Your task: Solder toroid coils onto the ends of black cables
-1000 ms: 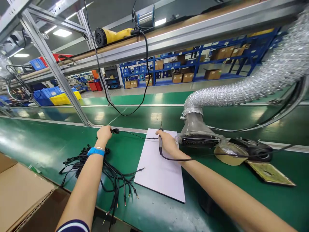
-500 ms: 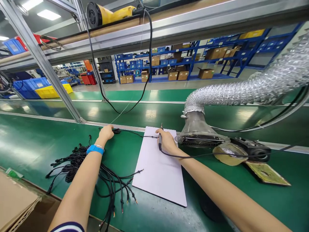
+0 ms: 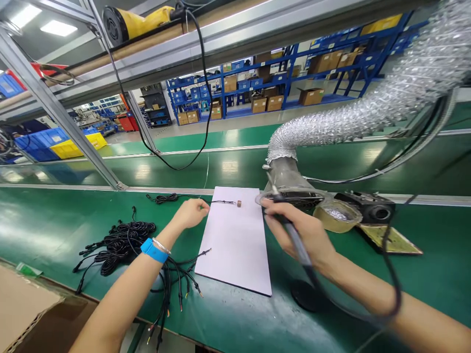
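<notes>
My right hand (image 3: 298,230) is shut on a black soldering iron (image 3: 292,235), raised at the right edge of the white board with its thin tip close to the fume extractor hood (image 3: 289,179). Its black cable loops down past my wrist. My left hand (image 3: 189,214) rests loosely curled above the white board (image 3: 231,245), holding nothing I can see. Near its fingers, a thin black wire (image 3: 222,202) ends at a small brass-coloured connector (image 3: 239,203) on the board. A blue wrist strap (image 3: 154,250) circles my left wrist, above a bundle of black cables (image 3: 121,242).
A roll of tape (image 3: 336,215), a black device (image 3: 364,208) and a yellowish pad (image 3: 390,239) lie right of the hood. A round black base (image 3: 305,296) sits below my right arm. A cardboard box (image 3: 25,314) stands at the bench's near edge.
My right hand has lifted the iron off the board toward the hood. My left hand has left the wire coil and moved right onto the board. The view has shifted.
</notes>
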A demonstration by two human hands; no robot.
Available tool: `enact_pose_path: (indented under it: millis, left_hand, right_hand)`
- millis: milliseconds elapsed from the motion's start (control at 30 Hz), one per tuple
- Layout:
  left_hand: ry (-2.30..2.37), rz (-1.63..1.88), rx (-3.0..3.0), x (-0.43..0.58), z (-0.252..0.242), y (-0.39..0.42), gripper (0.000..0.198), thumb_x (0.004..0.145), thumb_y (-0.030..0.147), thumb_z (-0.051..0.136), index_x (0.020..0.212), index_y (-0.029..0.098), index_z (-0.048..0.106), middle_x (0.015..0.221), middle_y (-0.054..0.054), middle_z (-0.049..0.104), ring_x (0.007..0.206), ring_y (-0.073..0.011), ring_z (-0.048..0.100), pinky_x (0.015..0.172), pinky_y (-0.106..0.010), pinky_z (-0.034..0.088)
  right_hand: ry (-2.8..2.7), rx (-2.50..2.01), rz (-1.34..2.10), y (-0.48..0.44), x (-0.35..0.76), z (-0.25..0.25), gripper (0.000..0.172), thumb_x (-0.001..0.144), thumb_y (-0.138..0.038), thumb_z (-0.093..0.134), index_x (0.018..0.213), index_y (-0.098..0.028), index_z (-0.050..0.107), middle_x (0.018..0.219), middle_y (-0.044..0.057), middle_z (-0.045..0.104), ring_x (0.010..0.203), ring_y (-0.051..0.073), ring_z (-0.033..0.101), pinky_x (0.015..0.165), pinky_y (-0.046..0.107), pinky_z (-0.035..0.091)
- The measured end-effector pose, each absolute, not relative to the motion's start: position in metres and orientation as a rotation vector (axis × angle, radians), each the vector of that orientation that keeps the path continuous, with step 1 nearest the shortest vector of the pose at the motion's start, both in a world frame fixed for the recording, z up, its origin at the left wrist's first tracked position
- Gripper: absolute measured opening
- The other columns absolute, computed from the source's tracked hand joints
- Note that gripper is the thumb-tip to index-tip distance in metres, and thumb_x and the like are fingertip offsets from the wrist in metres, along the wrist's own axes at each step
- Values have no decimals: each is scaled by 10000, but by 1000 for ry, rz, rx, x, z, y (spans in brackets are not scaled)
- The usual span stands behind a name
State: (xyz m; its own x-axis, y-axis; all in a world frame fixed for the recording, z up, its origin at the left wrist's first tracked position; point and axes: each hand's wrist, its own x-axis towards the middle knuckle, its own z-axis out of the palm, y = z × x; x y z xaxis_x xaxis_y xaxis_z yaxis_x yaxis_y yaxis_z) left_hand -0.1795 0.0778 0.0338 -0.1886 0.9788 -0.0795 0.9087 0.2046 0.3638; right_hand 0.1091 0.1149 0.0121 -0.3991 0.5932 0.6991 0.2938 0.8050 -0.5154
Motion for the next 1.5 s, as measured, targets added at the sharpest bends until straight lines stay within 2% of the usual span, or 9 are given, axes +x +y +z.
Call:
enact_pose_path:
  millis: [233,433,700,833,1000,1100,1233,1333,1500]
  left_hand:
    - [1937,308,1878,-77,-3,96,360,756,347,676,1084,201,697,792,-29,684,739,-196,652,638,-259,453]
    - [1985,287,1949,-24,-17,125,588,700,432,729,1216,170,627,929,-87,713,898,-278,669,746,-316,483]
    - [1992,286,1986,-7,-10,130,287,795,419,667,994,219,723,797,-41,701,760,-210,648,619,-271,410]
    - [1956,317,1941,9,-1,90,271,793,460,665,875,206,709,624,4,633,605,-159,584,548,-257,353]
    - [1926,368,1874,35,-15,25,217,749,409,705,764,195,673,559,22,571,524,-134,500,499,-259,300]
    - [1948,414,1920,41,-31,10,179,760,371,699,769,196,667,606,1,598,571,-153,533,542,-272,344]
    - [1923,365,1984,37,-35,11,241,767,444,708,781,207,662,659,-19,634,647,-189,583,622,-301,401]
    - [1844,306,2042,32,-25,16,339,734,491,740,915,211,676,748,-36,673,731,-225,610,682,-329,422]
    - [1583,295,2101,28,-14,20,306,799,279,688,1103,255,657,871,-11,721,769,-204,635,742,-339,418]
  right_hand:
    - [-1968,-615,240,88,200,-37,130,847,-96,571,904,-210,549,1036,82,725,890,206,726,771,303,596]
    - [-2014,-560,354,66,213,-54,189,815,-108,569,977,-200,531,795,30,701,1017,234,694,765,275,598]
    - [-2089,-511,321,64,216,-48,165,824,-118,529,960,-207,500,769,35,676,999,226,696,762,309,584]
    - [-1976,-600,314,69,220,-46,155,826,-95,512,928,-212,513,732,15,657,939,212,712,747,282,577]
    - [-1950,-685,445,68,223,-49,267,780,-44,442,984,-205,499,825,26,672,651,131,671,631,232,551]
    - [-2021,-701,621,64,222,-51,294,744,-43,426,978,-212,480,735,-9,605,607,116,612,592,214,515]
    - [-2131,-700,804,61,221,-48,299,707,-47,434,951,-219,456,775,-4,575,626,119,560,585,222,480]
    - [-2189,-704,880,61,224,-43,334,697,-43,455,981,-217,452,835,15,568,677,137,559,620,245,481]
    - [-2341,-697,1054,63,232,-36,426,704,-27,556,1061,-235,451,955,27,551,792,158,579,702,263,490]
